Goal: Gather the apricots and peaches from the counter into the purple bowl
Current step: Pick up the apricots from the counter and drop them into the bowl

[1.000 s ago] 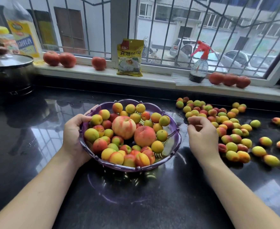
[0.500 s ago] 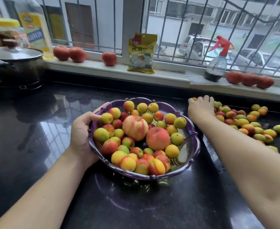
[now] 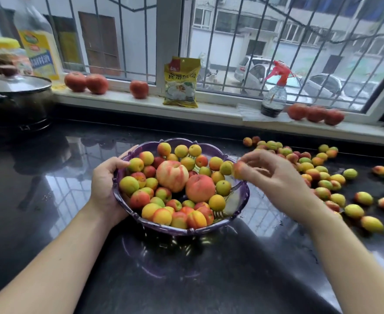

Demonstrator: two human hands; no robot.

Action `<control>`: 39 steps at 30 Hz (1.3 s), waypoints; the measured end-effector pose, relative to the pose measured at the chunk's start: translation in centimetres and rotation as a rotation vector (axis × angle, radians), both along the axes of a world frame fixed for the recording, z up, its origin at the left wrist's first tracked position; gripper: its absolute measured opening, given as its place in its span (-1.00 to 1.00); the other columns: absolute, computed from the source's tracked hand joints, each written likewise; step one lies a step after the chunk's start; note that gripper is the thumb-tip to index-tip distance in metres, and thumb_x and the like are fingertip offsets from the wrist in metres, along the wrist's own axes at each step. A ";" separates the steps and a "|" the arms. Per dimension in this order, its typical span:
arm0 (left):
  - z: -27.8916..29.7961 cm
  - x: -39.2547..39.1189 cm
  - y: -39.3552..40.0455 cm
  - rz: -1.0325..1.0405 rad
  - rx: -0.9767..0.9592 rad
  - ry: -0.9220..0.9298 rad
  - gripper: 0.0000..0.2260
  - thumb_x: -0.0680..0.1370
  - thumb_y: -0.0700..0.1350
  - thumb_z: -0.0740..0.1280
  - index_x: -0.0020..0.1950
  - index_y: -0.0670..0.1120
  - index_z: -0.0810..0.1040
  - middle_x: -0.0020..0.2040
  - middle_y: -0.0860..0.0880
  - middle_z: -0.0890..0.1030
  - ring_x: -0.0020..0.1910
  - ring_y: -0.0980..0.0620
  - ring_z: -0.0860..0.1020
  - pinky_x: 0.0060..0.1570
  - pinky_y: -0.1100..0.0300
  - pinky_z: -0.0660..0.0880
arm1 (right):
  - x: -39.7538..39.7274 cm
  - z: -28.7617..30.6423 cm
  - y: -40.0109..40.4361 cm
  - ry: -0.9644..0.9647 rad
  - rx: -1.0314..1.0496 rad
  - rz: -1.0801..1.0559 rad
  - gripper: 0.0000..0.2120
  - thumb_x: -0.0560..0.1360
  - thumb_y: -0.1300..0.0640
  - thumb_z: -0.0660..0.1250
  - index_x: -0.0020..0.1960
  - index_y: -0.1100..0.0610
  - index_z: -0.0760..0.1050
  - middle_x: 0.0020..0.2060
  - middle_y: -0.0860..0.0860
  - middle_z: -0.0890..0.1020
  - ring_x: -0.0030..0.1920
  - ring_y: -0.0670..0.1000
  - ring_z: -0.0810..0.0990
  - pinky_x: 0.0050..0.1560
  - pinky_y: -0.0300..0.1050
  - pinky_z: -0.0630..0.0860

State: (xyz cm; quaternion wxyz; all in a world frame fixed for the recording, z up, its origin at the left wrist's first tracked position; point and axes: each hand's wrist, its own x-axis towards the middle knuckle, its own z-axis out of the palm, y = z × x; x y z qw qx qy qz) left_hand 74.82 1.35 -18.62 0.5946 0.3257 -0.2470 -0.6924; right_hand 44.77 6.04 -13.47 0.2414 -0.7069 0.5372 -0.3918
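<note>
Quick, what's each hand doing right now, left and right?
Left hand: grips the rim of the purple bowl.
Right hand: holds an apricot in its fingertips at the bowl's right edge.

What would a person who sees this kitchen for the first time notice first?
The purple bowl in the middle of the dark counter, heaped with small apricots and two large peaches. The left hand grips its rim, and the right hand brings one apricot over its right edge. More loose apricots lie scattered on the counter at right.
</note>
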 end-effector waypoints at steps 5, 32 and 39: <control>0.1 0.0 0.4 0.002 -0.023 0.000 -0.29 0.43 -0.08 0.26 0.60 -0.24 0.40 0.54 -0.37 0.45 0.45 -0.40 0.53 0.28 -0.39 0.57 | -0.2 -3.0 0.8 0.193 -0.081 -0.043 -0.83 0.53 -0.01 0.43 0.11 -0.06 0.60 0.09 -0.20 0.58 0.24 -0.12 0.48 0.28 -0.12 0.42; -0.6 -0.6 -1.1 0.092 0.001 -0.028 -0.52 0.59 -0.10 0.18 0.49 -0.05 0.57 0.34 -0.21 0.69 0.39 -0.29 0.62 0.47 -0.29 0.44 | -5.0 -4.7 -19.7 1.128 0.113 -0.490 -0.55 0.54 0.15 0.25 0.43 0.10 0.39 0.36 0.16 0.44 0.30 0.26 0.39 0.27 0.15 0.44; -1.0 -0.3 -1.2 0.060 -0.020 -0.042 -0.55 0.68 -0.08 0.08 0.50 -0.03 0.57 0.36 -0.19 0.68 0.37 -0.27 0.63 0.47 -0.28 0.43 | -6.1 -6.2 -21.3 1.235 -0.094 -0.549 -0.65 0.51 0.12 0.30 0.28 0.13 0.47 0.17 0.17 0.50 0.19 0.23 0.48 0.23 0.12 0.41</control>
